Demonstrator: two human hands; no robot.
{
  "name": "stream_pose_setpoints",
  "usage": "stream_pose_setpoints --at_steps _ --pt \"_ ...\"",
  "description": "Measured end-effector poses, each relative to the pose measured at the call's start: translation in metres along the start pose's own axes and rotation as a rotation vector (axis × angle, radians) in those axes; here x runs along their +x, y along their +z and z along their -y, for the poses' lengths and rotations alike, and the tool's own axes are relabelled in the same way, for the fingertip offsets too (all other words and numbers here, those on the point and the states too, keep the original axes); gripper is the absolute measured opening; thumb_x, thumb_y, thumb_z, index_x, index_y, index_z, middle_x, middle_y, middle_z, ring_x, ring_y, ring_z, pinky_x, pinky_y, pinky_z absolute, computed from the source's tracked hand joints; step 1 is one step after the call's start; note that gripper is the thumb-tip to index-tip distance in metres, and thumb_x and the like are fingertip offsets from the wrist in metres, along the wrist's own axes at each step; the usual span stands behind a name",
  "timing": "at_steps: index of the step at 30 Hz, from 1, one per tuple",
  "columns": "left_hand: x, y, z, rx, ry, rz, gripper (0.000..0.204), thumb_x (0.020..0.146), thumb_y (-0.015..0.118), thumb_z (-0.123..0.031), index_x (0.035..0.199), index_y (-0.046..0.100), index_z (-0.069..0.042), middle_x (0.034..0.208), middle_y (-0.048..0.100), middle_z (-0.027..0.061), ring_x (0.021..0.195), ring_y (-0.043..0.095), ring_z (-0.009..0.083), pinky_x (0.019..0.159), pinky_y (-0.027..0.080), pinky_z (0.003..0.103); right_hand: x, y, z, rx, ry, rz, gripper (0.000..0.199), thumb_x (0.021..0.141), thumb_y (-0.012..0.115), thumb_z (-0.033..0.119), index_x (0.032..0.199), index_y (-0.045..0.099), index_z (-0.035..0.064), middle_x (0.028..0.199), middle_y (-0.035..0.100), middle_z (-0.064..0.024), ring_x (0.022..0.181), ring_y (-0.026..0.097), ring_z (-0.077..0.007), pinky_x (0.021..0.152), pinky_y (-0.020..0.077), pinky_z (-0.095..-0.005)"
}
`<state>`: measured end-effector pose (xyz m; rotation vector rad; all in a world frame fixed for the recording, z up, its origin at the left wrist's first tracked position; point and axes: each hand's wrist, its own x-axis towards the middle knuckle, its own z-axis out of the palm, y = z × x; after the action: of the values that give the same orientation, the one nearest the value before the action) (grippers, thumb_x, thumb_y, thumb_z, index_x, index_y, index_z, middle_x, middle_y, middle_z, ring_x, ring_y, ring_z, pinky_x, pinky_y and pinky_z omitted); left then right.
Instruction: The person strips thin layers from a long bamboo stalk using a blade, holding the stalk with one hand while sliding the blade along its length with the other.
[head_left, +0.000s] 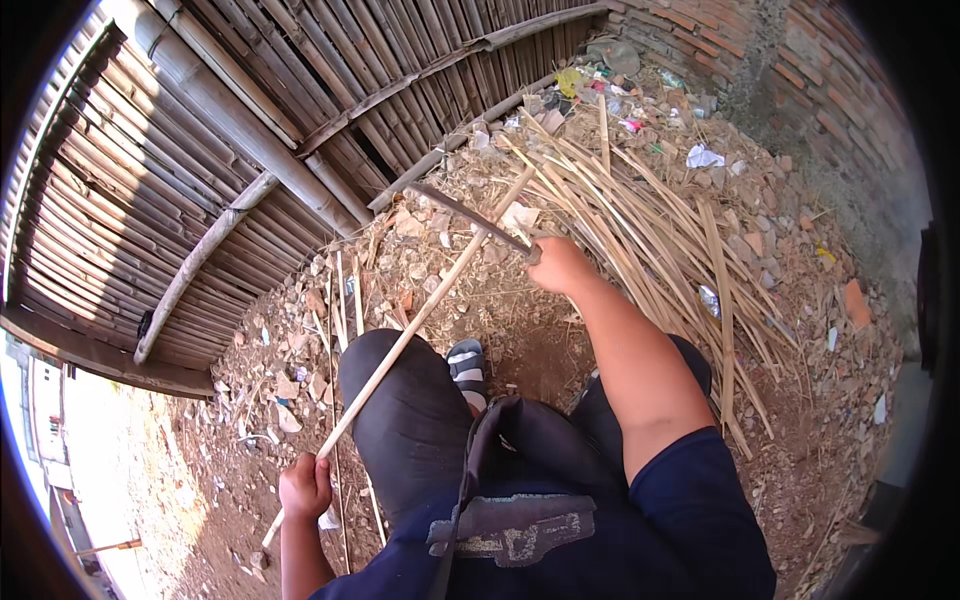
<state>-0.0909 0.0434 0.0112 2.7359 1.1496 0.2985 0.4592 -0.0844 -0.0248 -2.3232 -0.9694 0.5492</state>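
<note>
My left hand [304, 487] is wrapped round the lower part of a long pale bamboo strip [408, 337]. The strip slants up and to the right, passing over my left knee. In my right hand [560, 266] is the grip of a long dark-bladed knife [455, 207], its handle mostly hidden by the fingers. The blade points up-left and crosses the strip near its far end, where the two appear to touch. Beyond my right hand lies a loose pile of split bamboo strips [640, 232] on the ground.
A bamboo-slat fence [250, 118] with thick poles runs along the left and far side. At the far right stands a brick wall [815, 75]. Rubble and litter [285, 415] cover the dirt. A few thin strips [341, 300] lie beside my left knee.
</note>
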Motion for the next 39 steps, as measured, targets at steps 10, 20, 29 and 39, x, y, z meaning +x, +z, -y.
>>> stream_pose_setpoints --at_steps 10,20,29,39 --pt "-0.010 -0.010 0.001 -0.006 -0.032 0.011 0.033 0.100 0.061 -0.023 0.074 0.049 -0.006 0.057 0.055 0.0195 0.055 0.060 0.0443 0.051 0.045 0.052 -0.047 -0.021 0.072 -0.284 -0.305 0.078 0.026 0.078 0.074 0.022 0.103 0.073 0.0134 0.092 0.074 -0.0141 0.092 0.073 -0.0358 0.081 0.0579 -0.0496" --pt "-0.008 -0.038 0.033 0.080 -0.040 0.063 0.032 0.100 0.059 -0.026 0.076 0.053 -0.006 0.059 0.058 0.0207 0.056 0.060 0.0466 0.052 0.046 0.056 -0.013 -0.010 0.026 -0.154 -0.165 -0.065 0.030 0.080 0.072 0.022 0.108 0.074 0.0101 0.098 0.074 -0.0159 0.096 0.072 -0.0367 0.083 0.0578 -0.0475" --pt "-0.012 -0.026 0.034 0.059 -0.014 0.050 0.033 0.100 0.059 -0.027 0.075 0.052 -0.007 0.060 0.058 0.0204 0.057 0.060 0.0457 0.052 0.046 0.054 -0.005 -0.010 0.011 -0.024 0.024 0.145 0.031 0.080 0.073 0.024 0.109 0.074 0.0113 0.103 0.075 -0.0160 0.094 0.072 -0.0381 0.084 0.0576 -0.0481" --pt "-0.015 -0.031 0.028 0.084 0.004 0.063 0.032 0.098 0.062 -0.026 0.076 0.050 -0.006 0.060 0.057 0.0210 0.057 0.058 0.0472 0.051 0.044 0.055 -0.047 -0.006 0.071 -0.389 -0.482 0.130 0.018 0.076 0.071 0.017 0.094 0.073 0.0139 0.086 0.073 -0.0128 0.087 0.072 -0.0359 0.078 0.0572 -0.0499"
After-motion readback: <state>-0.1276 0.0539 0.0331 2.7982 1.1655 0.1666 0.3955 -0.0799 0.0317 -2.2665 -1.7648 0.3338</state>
